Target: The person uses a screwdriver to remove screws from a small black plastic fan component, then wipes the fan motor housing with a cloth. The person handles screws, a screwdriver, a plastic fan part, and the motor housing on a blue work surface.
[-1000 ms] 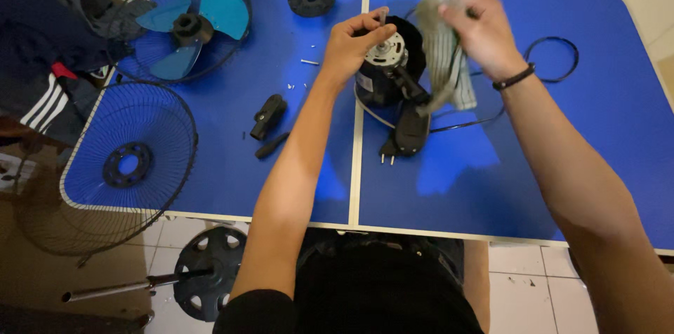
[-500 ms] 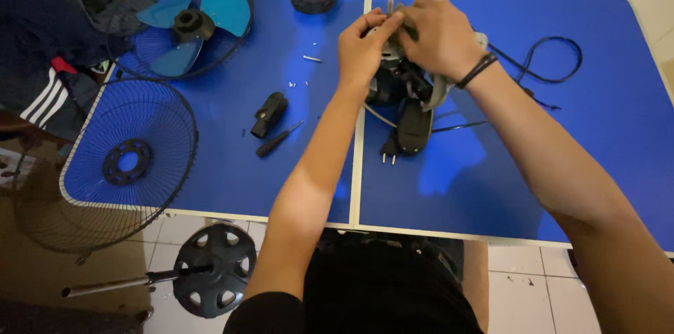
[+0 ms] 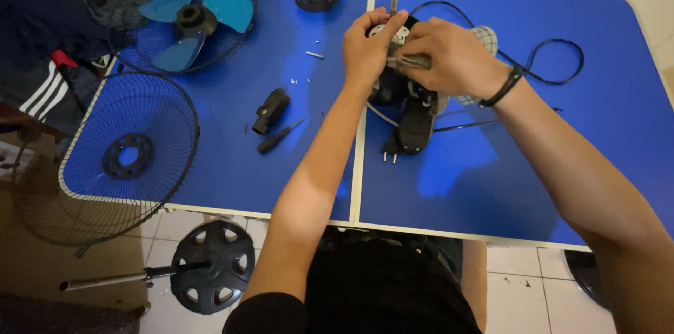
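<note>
Motor housing (image 3: 401, 88), black with a pale round face and metal shaft, sits mid-table on the seam of the blue table (image 3: 491, 186). We see the left hand (image 3: 368, 43) clasped round its top and the right hand (image 3: 453, 57) pinching a grey cloth (image 3: 411, 62) against it. Bare blue surface lies nearer us; a black cord (image 3: 554, 60) loops to the right.

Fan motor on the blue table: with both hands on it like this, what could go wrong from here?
1. Small loose screws lie on the blue table beside the left hand; a nudge could scatter them.
2. The black cord loops behind the right hand and could snag if the fan motor is turned.
3. The wire guard overhangs the table's edge and might slide off if bumped.
</note>
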